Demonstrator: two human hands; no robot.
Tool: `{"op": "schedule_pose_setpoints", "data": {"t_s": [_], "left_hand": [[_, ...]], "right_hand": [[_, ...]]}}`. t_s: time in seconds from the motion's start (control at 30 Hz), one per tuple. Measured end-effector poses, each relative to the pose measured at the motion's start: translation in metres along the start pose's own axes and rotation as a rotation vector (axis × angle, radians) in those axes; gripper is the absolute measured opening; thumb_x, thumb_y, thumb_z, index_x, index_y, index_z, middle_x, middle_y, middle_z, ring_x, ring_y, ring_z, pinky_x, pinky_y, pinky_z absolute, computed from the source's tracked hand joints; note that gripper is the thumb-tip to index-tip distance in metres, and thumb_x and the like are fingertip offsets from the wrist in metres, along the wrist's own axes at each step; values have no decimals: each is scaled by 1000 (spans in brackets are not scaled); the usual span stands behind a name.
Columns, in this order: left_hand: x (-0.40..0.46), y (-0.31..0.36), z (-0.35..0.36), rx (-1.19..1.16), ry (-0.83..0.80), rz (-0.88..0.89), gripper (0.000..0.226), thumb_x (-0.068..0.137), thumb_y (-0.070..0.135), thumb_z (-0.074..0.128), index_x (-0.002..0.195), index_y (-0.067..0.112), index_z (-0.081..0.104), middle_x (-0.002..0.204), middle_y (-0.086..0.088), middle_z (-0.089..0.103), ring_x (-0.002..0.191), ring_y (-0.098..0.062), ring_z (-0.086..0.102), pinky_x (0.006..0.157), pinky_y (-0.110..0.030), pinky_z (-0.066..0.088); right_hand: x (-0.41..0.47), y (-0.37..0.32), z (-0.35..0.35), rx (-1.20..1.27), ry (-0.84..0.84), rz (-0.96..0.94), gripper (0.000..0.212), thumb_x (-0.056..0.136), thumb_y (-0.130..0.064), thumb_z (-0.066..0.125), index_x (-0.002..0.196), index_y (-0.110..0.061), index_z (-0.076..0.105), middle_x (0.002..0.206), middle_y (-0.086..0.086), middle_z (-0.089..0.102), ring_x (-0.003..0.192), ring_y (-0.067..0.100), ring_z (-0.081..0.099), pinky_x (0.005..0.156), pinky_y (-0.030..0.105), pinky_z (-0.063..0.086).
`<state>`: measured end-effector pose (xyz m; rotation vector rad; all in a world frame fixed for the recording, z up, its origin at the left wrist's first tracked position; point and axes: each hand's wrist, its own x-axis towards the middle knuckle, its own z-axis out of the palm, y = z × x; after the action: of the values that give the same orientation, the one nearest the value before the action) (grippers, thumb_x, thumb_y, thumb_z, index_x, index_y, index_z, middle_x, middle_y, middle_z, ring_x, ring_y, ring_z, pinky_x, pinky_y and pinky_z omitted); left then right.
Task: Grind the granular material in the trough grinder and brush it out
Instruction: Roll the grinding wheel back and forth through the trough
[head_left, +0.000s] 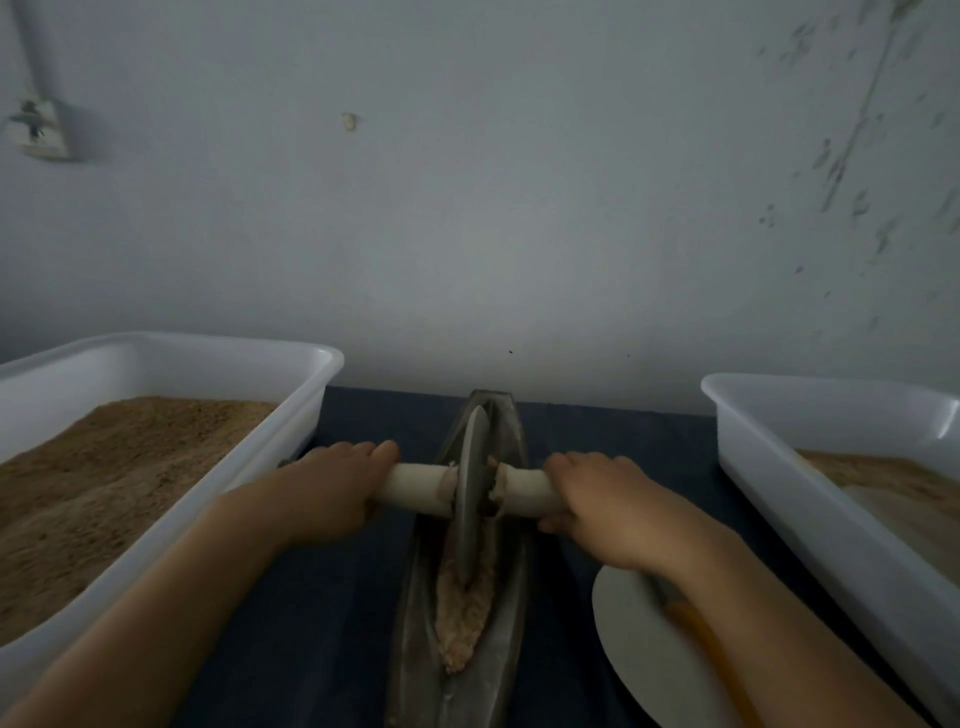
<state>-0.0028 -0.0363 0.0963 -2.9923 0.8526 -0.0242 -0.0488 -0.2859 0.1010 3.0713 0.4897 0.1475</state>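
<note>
While both hands hold the roller handle, the wheel sits in the trough grinder (467, 597) on the dark tabletop (332, 597).

The left hand (332, 488) and right hand (602, 499) each wrap their fingers round one end of the pale handle (415, 480), with the metal wheel (470, 493) between them. It looks heavy and hard, so both ends seem the best grip. The soft, crumbly granular material (460, 613) lies in the trough nearer the person. White tubs (171, 358) (810, 415) stand close on each side, and a pale plate (634, 639) with an orange stick (706, 644) lies under the right arm.
</note>
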Motion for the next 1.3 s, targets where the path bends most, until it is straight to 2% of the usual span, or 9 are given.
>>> {"op": "schedule_pose_setpoints", "data": {"t_s": [0.2,0.33,0.47,0.67,0.77,0.83,0.9,1.03,1.3], "left_hand": [[26,-1,26,126,352,-80,39,90,27,56,124,26,37,123,5,46,111,-12,45,97,-25,32],[26,8,28,152,426,-116,43,88,20,55,128,23,39,124,4,45,113,-15,42,102,-27,27],[15,7,20,125,339,-100,41,91,30,53,127,26,34,127,7,45,115,-10,44,102,-26,31],[-9,8,-7,93,-11,-21,36,94,30,52,124,27,33,125,8,49,111,-8,47,95,-24,37],[-18,10,-18,48,-195,-3,38,94,28,51,126,28,29,122,7,49,107,-8,47,93,-24,37],[-19,9,-21,34,-232,9,36,95,27,50,124,28,30,120,7,49,104,-7,46,93,-24,38],[-18,9,-21,13,-229,14,33,95,26,50,121,28,31,118,6,49,99,-6,45,90,-23,38],[-7,8,-10,8,-94,-22,30,94,26,51,119,26,34,120,5,50,100,-7,46,90,-23,39],[22,6,29,157,398,-128,42,88,24,57,126,24,38,123,5,46,112,-14,44,101,-26,31]], "right_hand": [[21,15,26,-60,248,40,27,90,-29,53,114,-17,47,113,2,53,102,21,46,70,31,21],[21,13,29,-75,294,63,29,90,-28,54,117,-17,48,113,1,53,102,20,46,72,30,21],[12,8,22,-85,210,40,20,92,-20,49,111,-15,45,112,3,51,99,21,45,70,30,20],[-9,-7,-9,51,-116,18,29,94,-35,51,115,-16,44,119,3,51,106,20,48,74,27,26],[-21,-10,-23,108,-223,-27,22,93,-36,52,104,-20,41,104,-3,50,92,14,44,59,21,26],[-25,-12,-27,123,-255,-33,23,93,-37,52,104,-20,41,96,-4,45,87,11,41,54,17,24],[-23,-12,-26,118,-257,-24,25,94,-37,52,108,-18,43,105,0,48,91,14,45,59,21,28],[-9,-6,-13,64,-145,10,32,94,-36,51,116,-14,45,120,4,51,107,20,48,75,27,27],[21,13,25,-75,263,77,29,90,-23,53,118,-17,47,116,2,52,105,20,46,74,30,23]]}}
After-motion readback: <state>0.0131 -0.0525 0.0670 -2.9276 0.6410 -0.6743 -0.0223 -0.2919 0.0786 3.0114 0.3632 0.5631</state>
